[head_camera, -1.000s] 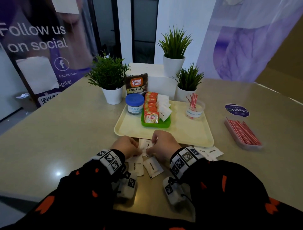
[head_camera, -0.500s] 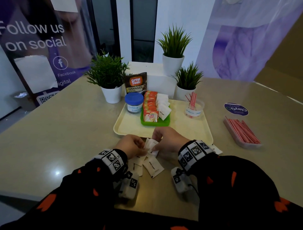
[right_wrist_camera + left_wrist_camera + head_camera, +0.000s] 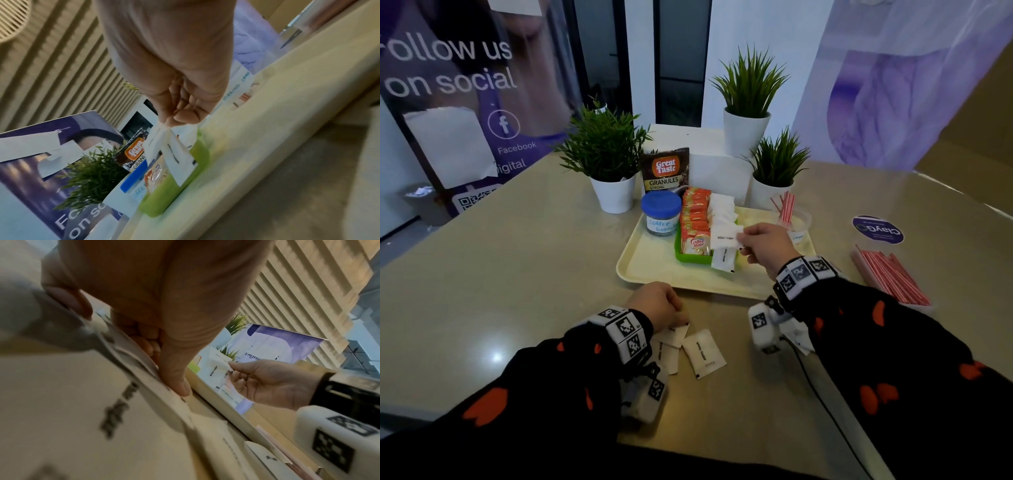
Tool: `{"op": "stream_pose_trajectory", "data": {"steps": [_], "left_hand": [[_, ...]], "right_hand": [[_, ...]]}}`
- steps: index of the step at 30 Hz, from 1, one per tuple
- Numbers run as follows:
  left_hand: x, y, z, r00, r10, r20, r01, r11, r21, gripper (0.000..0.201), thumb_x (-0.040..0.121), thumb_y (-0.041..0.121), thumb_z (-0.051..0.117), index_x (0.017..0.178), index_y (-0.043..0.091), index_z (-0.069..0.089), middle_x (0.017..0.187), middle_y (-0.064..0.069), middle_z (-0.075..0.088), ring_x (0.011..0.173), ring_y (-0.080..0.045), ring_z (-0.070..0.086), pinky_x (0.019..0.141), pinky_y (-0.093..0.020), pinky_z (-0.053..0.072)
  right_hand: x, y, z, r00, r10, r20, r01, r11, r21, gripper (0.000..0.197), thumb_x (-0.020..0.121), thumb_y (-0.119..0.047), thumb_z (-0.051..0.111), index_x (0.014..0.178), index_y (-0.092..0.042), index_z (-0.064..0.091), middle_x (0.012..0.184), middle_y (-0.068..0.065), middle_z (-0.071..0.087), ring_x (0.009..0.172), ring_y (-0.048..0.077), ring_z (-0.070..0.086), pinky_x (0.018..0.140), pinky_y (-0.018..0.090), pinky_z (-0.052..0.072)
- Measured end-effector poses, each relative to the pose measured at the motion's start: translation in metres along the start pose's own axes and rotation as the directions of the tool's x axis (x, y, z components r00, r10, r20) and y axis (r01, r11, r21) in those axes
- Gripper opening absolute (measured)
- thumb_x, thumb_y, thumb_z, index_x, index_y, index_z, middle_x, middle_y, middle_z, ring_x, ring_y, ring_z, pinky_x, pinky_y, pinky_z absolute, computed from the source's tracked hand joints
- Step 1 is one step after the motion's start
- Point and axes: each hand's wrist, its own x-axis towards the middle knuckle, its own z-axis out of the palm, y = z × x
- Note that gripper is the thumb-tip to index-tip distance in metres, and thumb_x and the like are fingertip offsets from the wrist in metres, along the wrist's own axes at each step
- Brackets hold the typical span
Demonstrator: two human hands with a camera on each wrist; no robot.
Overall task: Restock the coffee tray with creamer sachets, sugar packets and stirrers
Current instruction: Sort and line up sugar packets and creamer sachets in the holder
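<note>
The right hand (image 3: 765, 245) pinches white sugar packets (image 3: 726, 237) by one end, over the green holder (image 3: 690, 257) at the middle of the tray (image 3: 654, 270) — beside the orange creamer sachets (image 3: 694, 219). The left hand (image 3: 657, 303), fingers curled, presses on loose sugar packets (image 3: 703, 353) on the table (image 3: 517, 274) just off the tray's near edge. Red stirrers (image 3: 890, 275) lie in a flat dish near the table's right edge.

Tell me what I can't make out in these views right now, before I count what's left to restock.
- Sugar packets under the left hand: head view, the hand and wrist band cover them, so no count.
- Packets pinched by the right hand: right wrist view is motion-blurred; one or several, unclear.
- Stirrer cup: head view, the right hand hides its base.
- Packets under the right sleeve: mostly covered.
</note>
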Motion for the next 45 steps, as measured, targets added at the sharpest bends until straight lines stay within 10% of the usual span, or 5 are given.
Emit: {"op": "stream_pose_trajectory", "data": {"steps": [12,23,29,38,45], "left_hand": [[0.002,0.000,-0.002,1.000,-0.011,0.028,0.011,1.000,-0.005,0.024,0.070,0.029,0.090,0.085,0.026,0.070,0.095,0.005,0.068,0.093,-0.013,0.065,0.090,-0.034,0.056],[0.004,-0.002,-0.002,0.999,-0.020,0.035,0.020,1.000,-0.007,0.026,0.070,0.031,0.090,0.087,0.027,0.071,0.092,0.007,0.068,0.091,-0.012,0.065,0.090,-0.034,0.056],[0.002,0.000,-0.002,0.999,-0.022,0.041,0.023,1.000,-0.018,0.026,0.069,0.030,0.091,0.085,0.026,0.071,0.092,0.005,0.070,0.090,-0.013,0.066,0.089,-0.034,0.057],[-0.006,0.002,-0.003,1.000,-0.005,-0.004,0.005,1.000,-0.002,0.026,0.071,0.038,0.088,0.087,0.028,0.069,0.091,0.008,0.069,0.089,-0.010,0.065,0.089,-0.037,0.057],[-0.009,0.003,-0.009,0.998,-0.006,-0.057,0.012,0.994,0.110,0.050,0.063,0.037,0.093,0.106,0.029,0.069,0.116,0.004,0.060,0.105,-0.015,0.060,0.096,-0.035,0.053]], "right_hand": [[0.038,0.005,0.022,0.998,0.026,-0.060,-0.036,0.983,-0.183,0.021,0.093,-0.016,0.059,0.072,-0.021,0.059,0.097,0.012,0.075,0.087,0.028,0.073,0.086,0.043,0.061],[0.024,0.004,0.030,0.969,-0.080,-0.232,0.010,0.958,-0.288,0.024,0.078,-0.018,0.082,0.088,-0.013,0.061,0.095,0.007,0.068,0.093,0.026,0.065,0.075,0.032,0.047],[0.005,0.013,0.025,0.999,-0.032,0.012,0.034,0.882,-0.469,0.054,0.067,-0.052,0.089,0.097,-0.012,0.067,0.092,-0.002,0.065,0.087,0.017,0.061,0.072,0.031,0.046],[0.003,0.013,0.017,0.995,-0.095,-0.005,0.092,0.973,-0.213,0.024,0.074,-0.013,0.085,0.075,-0.014,0.061,0.072,0.001,0.056,0.071,0.019,0.053,0.065,0.031,0.046],[0.017,-0.002,0.013,0.996,-0.076,-0.056,0.074,0.997,-0.026,0.007,0.087,-0.003,0.061,0.091,-0.008,0.062,0.094,0.016,0.070,0.072,0.027,0.075,0.053,0.032,0.053]]}}
